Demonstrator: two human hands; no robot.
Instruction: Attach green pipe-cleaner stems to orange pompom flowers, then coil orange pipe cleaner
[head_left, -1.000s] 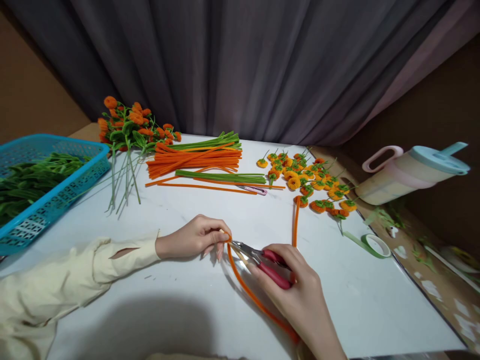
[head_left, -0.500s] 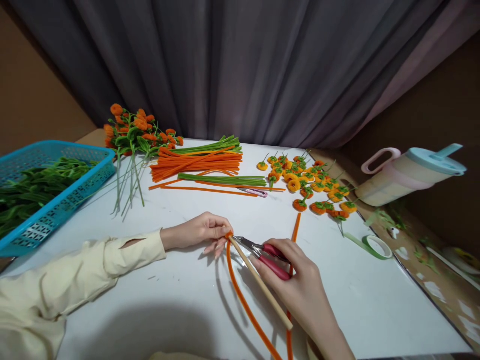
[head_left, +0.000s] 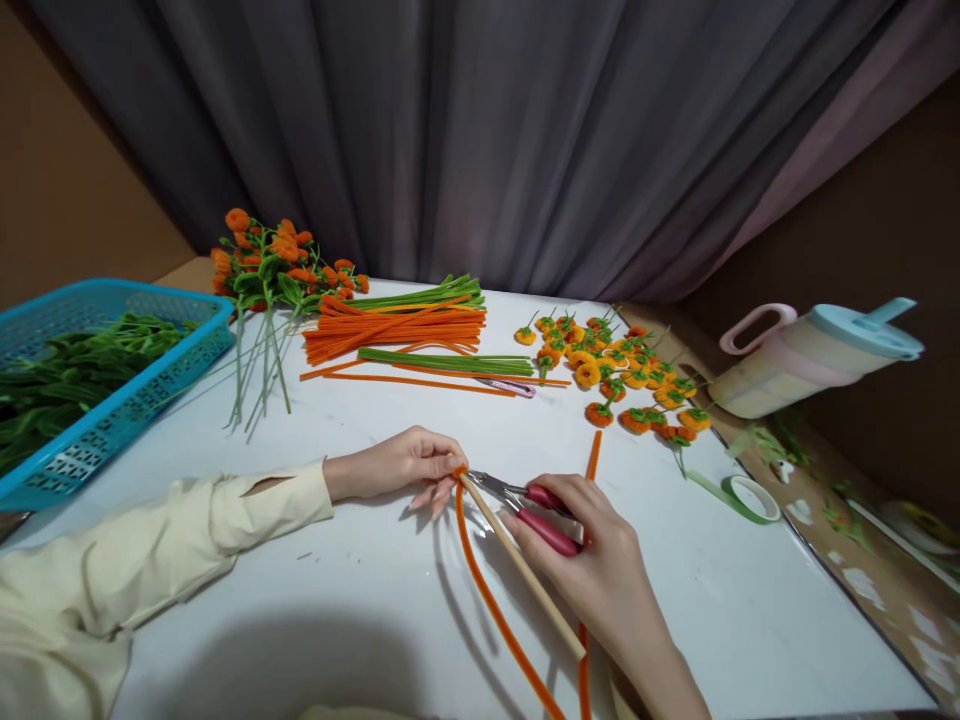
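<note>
Thumb and forefinger of my left hand (head_left: 421, 462) pinch an orange pipe cleaner (head_left: 489, 600) at the tip of a wooden stick (head_left: 525, 572). The pipe cleaner is bent round that tip and hangs down in a long curve toward me. My right hand (head_left: 592, 545) grips pliers (head_left: 551, 530) with dark red handles, their metal jaws close beside the stick's tip. Whether the jaws touch the pipe cleaner I cannot tell. The stick slants down past my right fingers. A further orange length (head_left: 594, 455) shows behind and below my right hand.
Ahead lie orange pipe cleaners (head_left: 397, 330), green ones (head_left: 450, 362) and pink-handled scissors (head_left: 517, 387). Orange flowers (head_left: 285, 250) stand back left, small flower heads (head_left: 589, 373) right. A blue basket (head_left: 191, 345) holds leaves; green tape (head_left: 754, 500) and a tumbler (head_left: 795, 365) are at right.
Both hands keep their grip and hardly move. The view has shifted very slightly, and the pliers stay at the stick's tip.
</note>
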